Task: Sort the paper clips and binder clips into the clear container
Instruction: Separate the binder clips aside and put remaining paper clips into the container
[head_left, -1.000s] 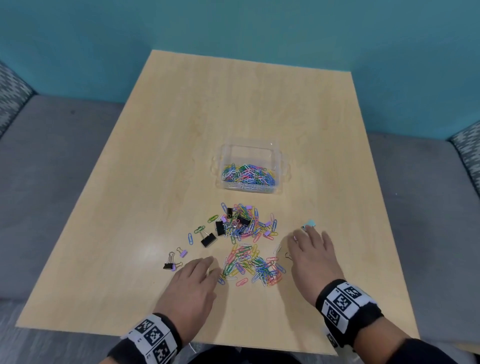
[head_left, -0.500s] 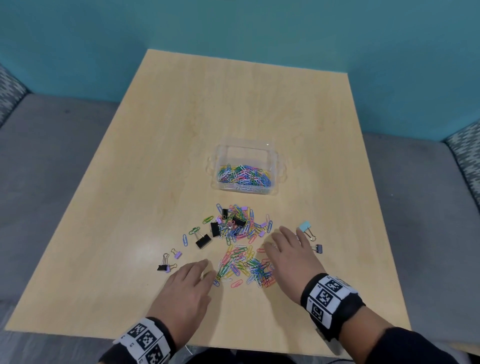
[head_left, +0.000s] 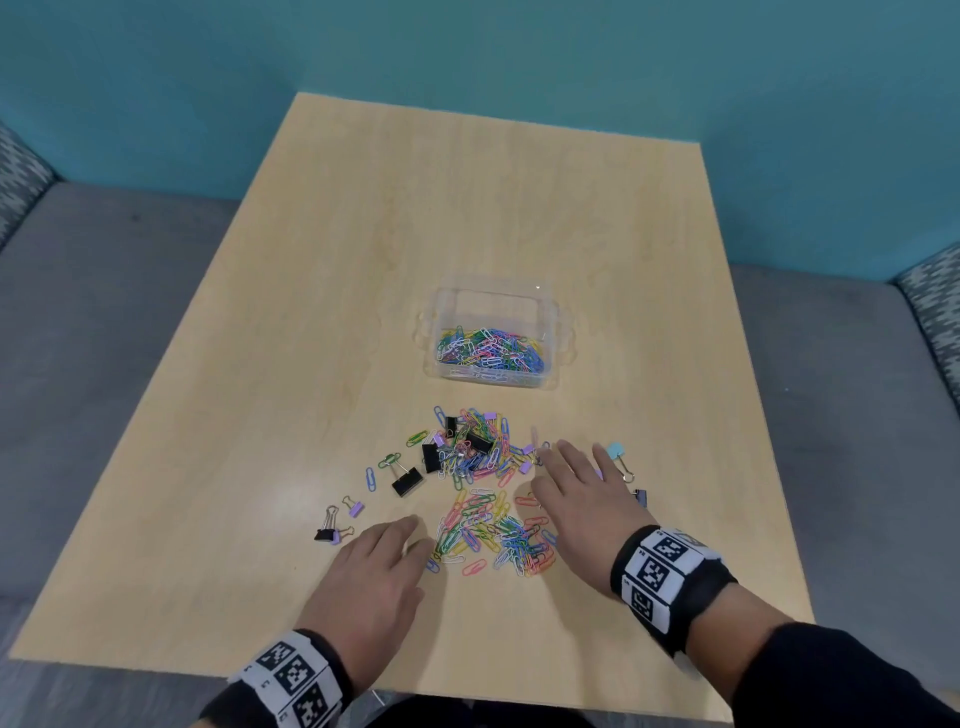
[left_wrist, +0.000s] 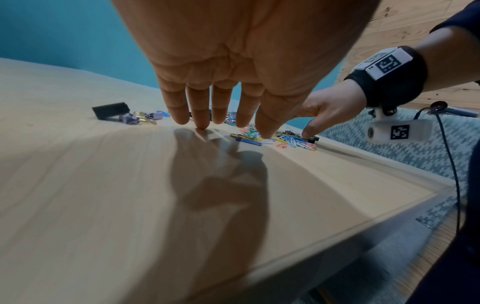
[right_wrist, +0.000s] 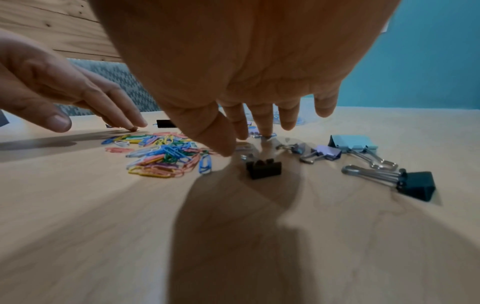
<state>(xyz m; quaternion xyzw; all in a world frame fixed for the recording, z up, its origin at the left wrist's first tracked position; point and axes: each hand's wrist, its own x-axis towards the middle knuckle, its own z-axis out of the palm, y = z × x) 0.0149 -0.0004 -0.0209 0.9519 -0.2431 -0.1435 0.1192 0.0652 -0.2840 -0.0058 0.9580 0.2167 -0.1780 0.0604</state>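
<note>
A clear container (head_left: 550, 317) part full of coloured paper clips stands mid-table. In front of it lies a mixed heap of paper clips and black binder clips (head_left: 470, 447), and nearer me a flat pile of paper clips (head_left: 493, 530) (right_wrist: 163, 154). My left hand (head_left: 379, 566) (left_wrist: 221, 115) lies flat at that pile's left edge, fingers straight, fingertips on the wood. My right hand (head_left: 582, 493) (right_wrist: 259, 127) is spread over the pile's right side, fingertips touching the table among small binder clips. Neither hand holds anything.
Loose binder clips lie around: a light blue one (head_left: 617, 452) (right_wrist: 353, 142), a dark one (right_wrist: 415, 185), a small black one (right_wrist: 263, 168), a purple one (right_wrist: 326, 153), and black and purple ones (head_left: 332, 530) at the left. The table's near edge (head_left: 467, 691) is close.
My right hand has slid left and forward, leaving the light blue binder clip uncovered at its right. The left hand has hardly moved.
</note>
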